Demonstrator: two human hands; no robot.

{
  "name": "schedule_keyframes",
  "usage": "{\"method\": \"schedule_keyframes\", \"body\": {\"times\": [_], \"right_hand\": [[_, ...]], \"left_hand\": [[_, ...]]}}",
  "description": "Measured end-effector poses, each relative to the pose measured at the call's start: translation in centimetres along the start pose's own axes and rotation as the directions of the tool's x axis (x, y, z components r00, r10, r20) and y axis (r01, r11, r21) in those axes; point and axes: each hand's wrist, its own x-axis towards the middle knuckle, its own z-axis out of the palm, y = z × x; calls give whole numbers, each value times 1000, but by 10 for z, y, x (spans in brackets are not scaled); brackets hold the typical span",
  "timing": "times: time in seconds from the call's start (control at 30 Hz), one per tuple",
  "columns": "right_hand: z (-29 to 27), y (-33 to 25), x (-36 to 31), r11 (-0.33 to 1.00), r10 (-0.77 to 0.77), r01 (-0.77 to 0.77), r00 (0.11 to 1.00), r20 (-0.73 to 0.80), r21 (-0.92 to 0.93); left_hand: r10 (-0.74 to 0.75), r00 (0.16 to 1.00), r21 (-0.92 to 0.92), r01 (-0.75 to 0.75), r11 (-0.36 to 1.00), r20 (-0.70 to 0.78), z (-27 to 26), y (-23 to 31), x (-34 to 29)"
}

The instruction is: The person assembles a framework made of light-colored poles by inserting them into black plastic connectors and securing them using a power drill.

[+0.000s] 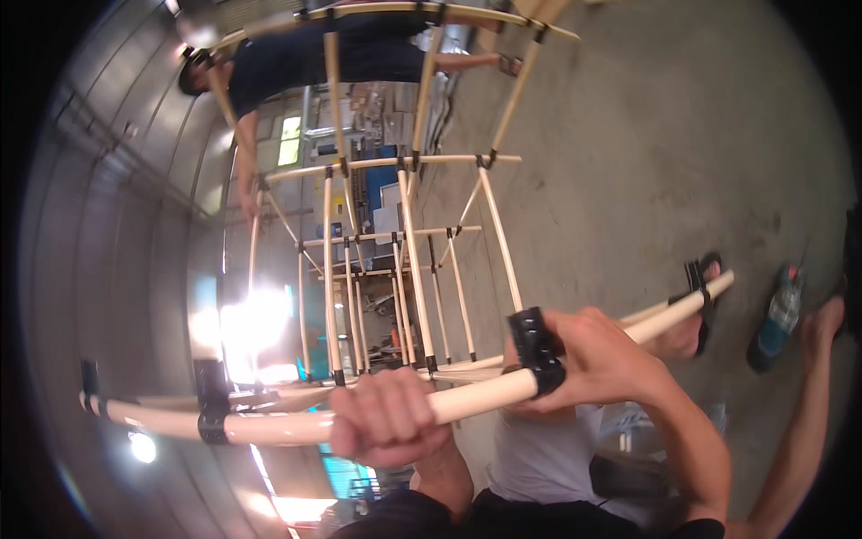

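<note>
A frame of cream-coloured pipes (406, 256) with black joints stretches away in front of me. My left hand (384, 418) is closed in a fist around its nearest pipe (278, 428), which runs across the lower part of the view. Farther right on that pipe, my right hand (597, 357) grips a black pipe joint (536, 346), fingers and thumb wrapped about it. Another black joint (213, 409) sits on the pipe left of my left hand. Beyond my right hand the pipe ends at upper right, beside one more black joint (697, 278).
At the far side, a person in dark clothes (332, 58) has a hand (249, 198) by the frame. A bottle of bluish liquid (778, 319) is on the concrete floor (646, 135) at right, near a bare limb (804, 422). Metal wall panels (99, 269) rise at left.
</note>
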Motion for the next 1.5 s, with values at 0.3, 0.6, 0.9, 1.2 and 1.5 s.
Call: {"method": "schedule_keyframes", "body": {"times": [0.3,0.6,0.9,1.2,1.5], "right_hand": [[-8,-19,16,974,210,-191,965,159,-122],[33,2,15,906,-12,-22,997,-76,-423],[28,-23,13,985,62,-47,994,87,-164],[51,-26,3,901,145,-215,968,-204,-378],[47,-36,3,861,161,-234,968,-194,-451]], "left_hand": [[-203,882,18,217,976,425,-45,20,13],[16,977,-232,35,972,214,-39,41,14],[106,967,-245,-47,968,233,-31,28,12],[91,947,-365,29,931,307,-28,28,17],[21,995,-188,-2,982,99,-28,25,6]]}}
